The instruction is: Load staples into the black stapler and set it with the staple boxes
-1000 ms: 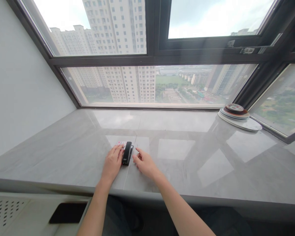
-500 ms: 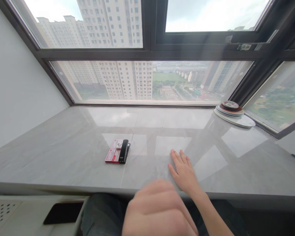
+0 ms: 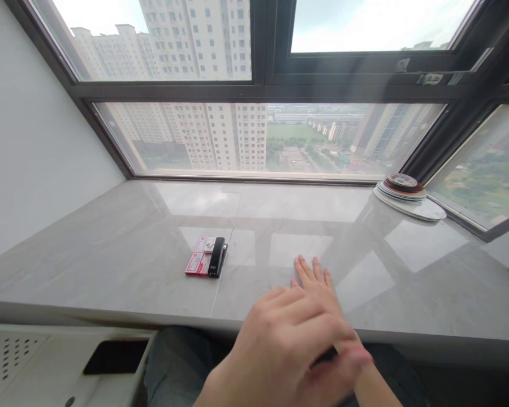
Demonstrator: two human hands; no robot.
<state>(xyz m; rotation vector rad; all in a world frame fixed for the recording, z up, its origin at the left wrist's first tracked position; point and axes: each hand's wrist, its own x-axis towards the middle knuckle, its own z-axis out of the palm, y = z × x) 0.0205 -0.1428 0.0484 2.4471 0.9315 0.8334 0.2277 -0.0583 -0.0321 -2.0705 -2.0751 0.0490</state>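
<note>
My right hand lies palm down on the grey stone sill, its fingers spread and nothing held. Close to the camera my left hand is raised with curled fingers, covering part of my right hand and wrist. The thumb is slightly blurred, and no object shows in that hand. To the left of both hands, a black stapler lies along the right side of some small red and white boxes. Neither hand touches them.
Stacked round plates or discs stand in the far right corner by the window frame. At the lower left, a black phone-like slab rests on a white surface. My legs are below the sill's front edge.
My left hand has turned and moved slightly up and right, now overlapping my right hand. My right hand stays flat on the sill. The camera view has shifted a little.
</note>
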